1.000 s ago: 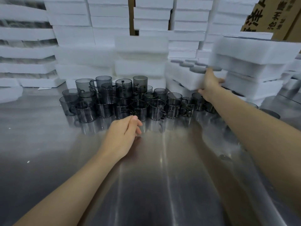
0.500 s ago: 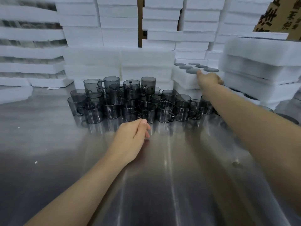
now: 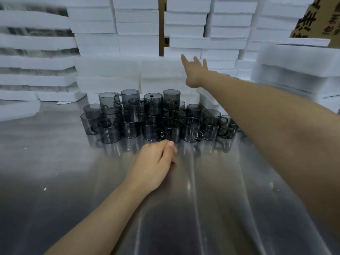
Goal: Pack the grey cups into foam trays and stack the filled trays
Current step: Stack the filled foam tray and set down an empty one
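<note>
Dozens of grey cups sit loose on the counter, bunched together and partly piled two high, and none is in a tray as far as we can see. No open tray lies on the counter near the hands, so we judge this batch not yet started. The left hand rests on the counter just in front of the cups, fingers loosely curled, holding nothing. The right hand is stretched out above and behind the cups, fingers spread and empty, in front of the foam trays stacked right behind the cluster; we cannot tell if it touches them. The left stacks show dark gaps between layers, which we read as filled trays already stacked, though blur stops us confirming. The right stacks are more white foam, with a cardboard box behind. Left to do, in our view: bring an empty tray to the counter, load all these cups, and add it to a stack.
</note>
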